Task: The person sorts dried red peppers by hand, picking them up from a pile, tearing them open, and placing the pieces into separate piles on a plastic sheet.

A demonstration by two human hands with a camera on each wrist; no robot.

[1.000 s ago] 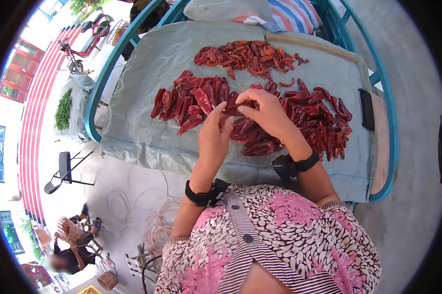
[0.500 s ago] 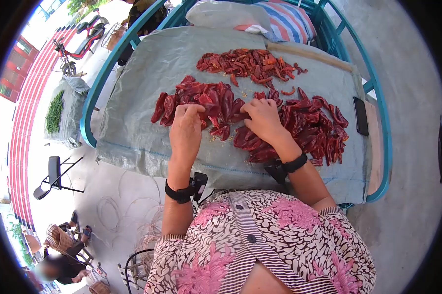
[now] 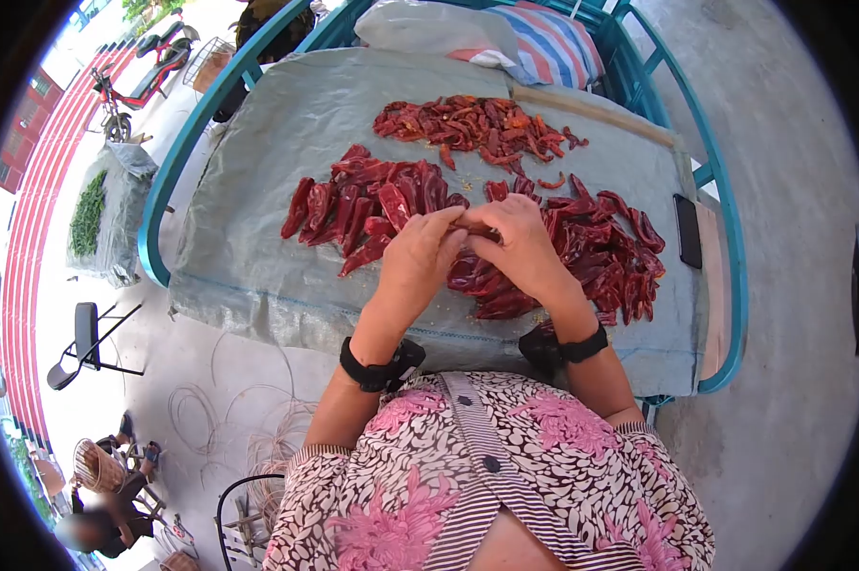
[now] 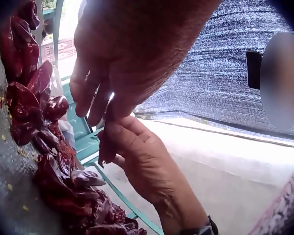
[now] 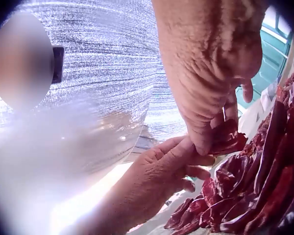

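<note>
Both hands meet over the middle of the cloth, between two heaps of red chili peppers. The right hand pinches a dark red dried chili pepper between thumb and fingers. Its tip to tip partner, the left hand, grips the pepper's other end, thumb against the fingers. In the left wrist view part of the pepper hangs below the joined fingertips; the hands cover most of it. Left of them lies a heap of large peppers, with a bigger heap to the right.
A third heap of smaller, brighter pepper pieces lies farther back on the grey-green cloth. A phone lies near the right edge. Blue-green rails border the surface, and sacks lie behind. A seated person is at lower left.
The hands were together on a pepper, then the left hand moved out to the left heap while the right stayed near the middle. Now the left hand is back against the right.
</note>
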